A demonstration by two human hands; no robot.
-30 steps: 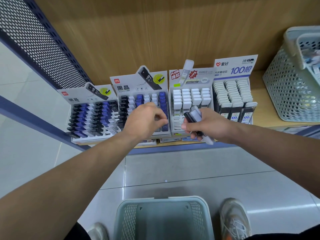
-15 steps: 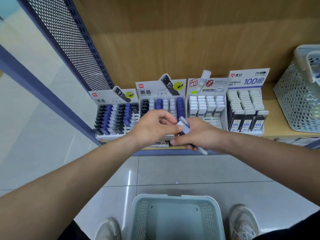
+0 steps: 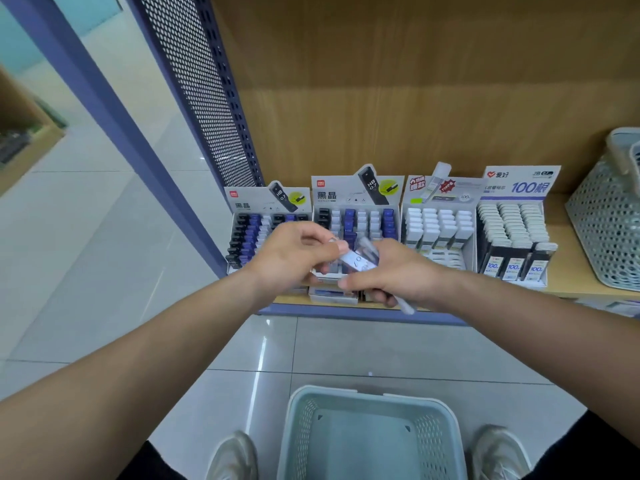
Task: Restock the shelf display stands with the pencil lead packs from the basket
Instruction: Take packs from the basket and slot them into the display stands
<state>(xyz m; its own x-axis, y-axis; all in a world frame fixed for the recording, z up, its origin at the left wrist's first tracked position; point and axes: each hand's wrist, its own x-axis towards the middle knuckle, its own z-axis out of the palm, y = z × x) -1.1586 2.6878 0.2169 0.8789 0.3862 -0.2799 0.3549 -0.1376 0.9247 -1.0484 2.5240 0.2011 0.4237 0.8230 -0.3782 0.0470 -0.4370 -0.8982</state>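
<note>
Moved: left hand (image 3: 294,258) is off the display stand (image 3: 356,206), its fingers now pinching one pencil lead pack (image 3: 358,262) just above the right hand (image 3: 394,275), which clenches the bundle (image 3: 404,303).

Left hand (image 3: 294,258) and right hand (image 3: 393,275) together, fingers (image 3: 317,233) curled

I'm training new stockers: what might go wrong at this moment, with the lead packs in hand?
1. The left hand pinches one pack out of the bundle that the right hand grips. One end juts below that hand, so a pack may slip onto the tiled floor.
2. The far-left stand and its neighbour look alike, so the pack may land in the wrong one.
</note>
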